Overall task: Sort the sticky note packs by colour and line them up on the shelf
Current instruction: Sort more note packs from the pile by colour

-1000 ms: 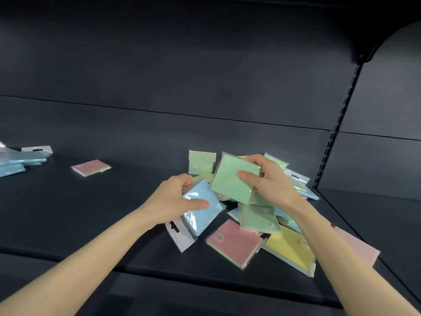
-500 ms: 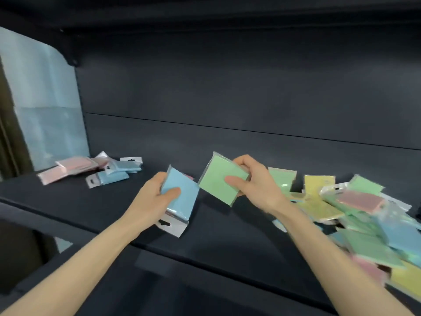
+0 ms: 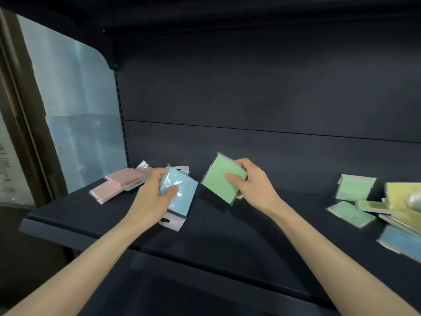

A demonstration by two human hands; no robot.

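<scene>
My left hand grips a blue sticky note pack in clear wrap, its white hang tab pointing down, above the dark shelf. My right hand holds a green pack tilted, just to the right of the blue one. Pink packs lie at the shelf's far left, with another pack's white tab showing behind my left hand. A mixed pile of green, yellow and blue packs sits at the right edge of view.
A pale blue side panel closes the shelf's left end. The dark back wall rises behind, and an upper shelf hangs overhead. The shelf's front edge runs below my forearms.
My view and both hands have moved left, away from the mixed pile toward the pink packs. The blue and green packs stay held.
</scene>
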